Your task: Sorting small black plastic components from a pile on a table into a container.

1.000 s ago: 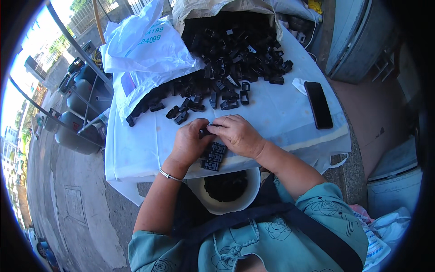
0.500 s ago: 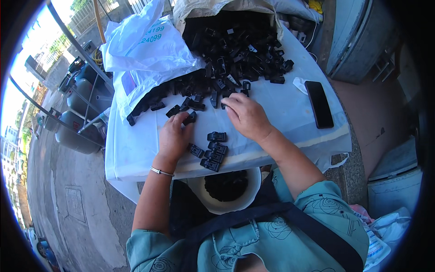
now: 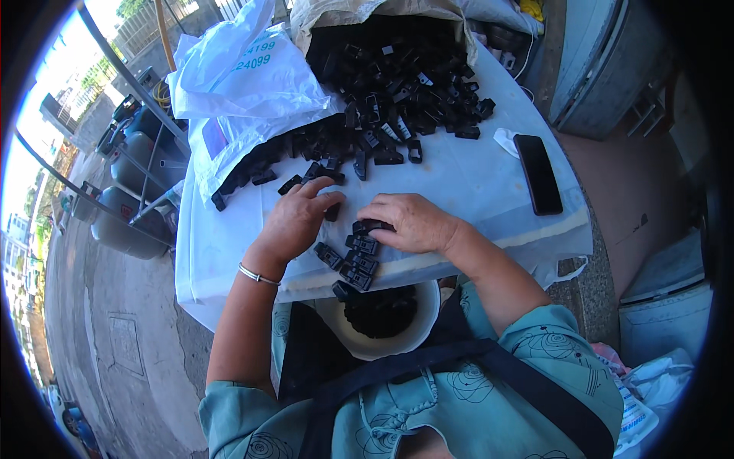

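Observation:
My right hand [image 3: 417,222] is closed on a small black plastic part [image 3: 371,227] at the far end of a short column of like parts. Its fingertips press on that part from above and the side. My left hand [image 3: 294,216] curls its thumb and fingers about another black plastic part [image 3: 332,212], half hidden under the fingers. Between the hands and the table's near edge lie several black parts [image 3: 361,262] close together, with one part [image 3: 329,256] slanted beside them on the left. Another part [image 3: 344,291] sits tilted at the near edge, above a white basin [image 3: 434,310].
A large heap of black parts [image 3: 405,84] spills from an open sack [image 3: 304,19] at the back of the white-covered table [image 3: 466,180]. A white plastic bag [image 3: 252,84] lies at the left. On the right are a phone [image 3: 538,174] and a crumpled white tissue [image 3: 505,142].
My right hand has come from the heap's edge down to the column's far end. My left hand has shifted slightly with its part. One part now tilts at the near edge above the basin.

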{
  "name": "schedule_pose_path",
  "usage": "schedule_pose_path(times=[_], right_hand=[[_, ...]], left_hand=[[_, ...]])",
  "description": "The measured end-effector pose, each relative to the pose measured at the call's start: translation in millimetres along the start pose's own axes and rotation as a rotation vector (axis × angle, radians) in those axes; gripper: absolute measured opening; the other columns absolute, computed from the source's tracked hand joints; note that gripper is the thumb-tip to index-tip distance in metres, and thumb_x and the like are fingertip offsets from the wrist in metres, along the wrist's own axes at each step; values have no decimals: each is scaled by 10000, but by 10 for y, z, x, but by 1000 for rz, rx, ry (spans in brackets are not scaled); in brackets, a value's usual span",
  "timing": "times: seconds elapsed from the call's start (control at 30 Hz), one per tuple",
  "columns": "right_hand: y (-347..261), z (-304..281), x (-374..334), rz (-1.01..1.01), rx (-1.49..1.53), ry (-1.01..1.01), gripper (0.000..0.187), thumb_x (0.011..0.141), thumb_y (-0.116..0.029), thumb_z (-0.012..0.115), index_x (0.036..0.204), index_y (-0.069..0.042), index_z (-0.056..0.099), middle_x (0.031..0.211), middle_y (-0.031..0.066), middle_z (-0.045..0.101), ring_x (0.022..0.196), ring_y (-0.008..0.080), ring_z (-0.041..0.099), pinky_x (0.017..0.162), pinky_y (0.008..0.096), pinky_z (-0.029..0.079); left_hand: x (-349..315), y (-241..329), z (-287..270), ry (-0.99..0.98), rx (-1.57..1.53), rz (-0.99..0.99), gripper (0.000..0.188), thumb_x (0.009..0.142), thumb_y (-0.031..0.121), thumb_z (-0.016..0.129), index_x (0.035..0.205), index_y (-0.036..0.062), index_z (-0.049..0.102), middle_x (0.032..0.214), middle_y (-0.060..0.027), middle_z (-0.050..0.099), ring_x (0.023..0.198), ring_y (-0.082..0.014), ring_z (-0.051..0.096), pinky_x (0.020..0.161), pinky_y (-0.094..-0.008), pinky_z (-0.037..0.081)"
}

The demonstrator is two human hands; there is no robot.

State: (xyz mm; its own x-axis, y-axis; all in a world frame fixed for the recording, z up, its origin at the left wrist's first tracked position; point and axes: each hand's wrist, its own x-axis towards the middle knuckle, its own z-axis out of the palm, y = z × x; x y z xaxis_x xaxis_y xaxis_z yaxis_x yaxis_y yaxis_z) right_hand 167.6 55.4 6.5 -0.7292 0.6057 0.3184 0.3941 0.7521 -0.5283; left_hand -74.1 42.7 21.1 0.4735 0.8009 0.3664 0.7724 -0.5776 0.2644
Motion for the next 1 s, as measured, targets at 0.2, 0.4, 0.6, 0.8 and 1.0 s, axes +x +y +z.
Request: schedule_pose_path(times=[0.2,0.4,0.6,0.8,1.0], right_hand=[[117,57,29,46,-14,298,330,796,-46,659,1125,-50,626,1005,131,626,877,312,632,778,377,523],[58,291,170,-118,-71,310,267,803,-53,658,1069,-64,666,1022,100,634,911,286,625,824,388,503],[-27,342,153,-104,-315,288,224,803,-90,656,1025,-80,689,938,70,630,916,248,606,846,392,482],[139,201,135,-105,-87,177,215,839,-126,644,1040,-58,678,989,99,644,904,289,617,802,386,498],[334,-1,246,250,-288,571,280,883,-116,603,1154,-48,620,1015,156,631,888,332,624,745,388,521]], left_hand=[[37,50,209,-136,-325,-168,345,718,69,739,1050,75,646,972,-95,682,865,-261,663,784,-350,536],[-24,100,328,21,-542,-310,365,747,69,749,1091,39,628,919,-124,688,787,-200,685,726,-298,544],[-26,122,295,26,-377,-268,393,718,87,774,1080,29,632,962,-110,682,774,-224,669,720,-316,548],[90,78,146,104,-222,-129,515,736,144,785,1202,51,587,1266,-135,552,750,-199,616,697,-313,535],[228,-37,240,44,-11,-227,457,805,194,719,1220,70,575,1193,-141,593,788,-226,619,714,-366,531]])
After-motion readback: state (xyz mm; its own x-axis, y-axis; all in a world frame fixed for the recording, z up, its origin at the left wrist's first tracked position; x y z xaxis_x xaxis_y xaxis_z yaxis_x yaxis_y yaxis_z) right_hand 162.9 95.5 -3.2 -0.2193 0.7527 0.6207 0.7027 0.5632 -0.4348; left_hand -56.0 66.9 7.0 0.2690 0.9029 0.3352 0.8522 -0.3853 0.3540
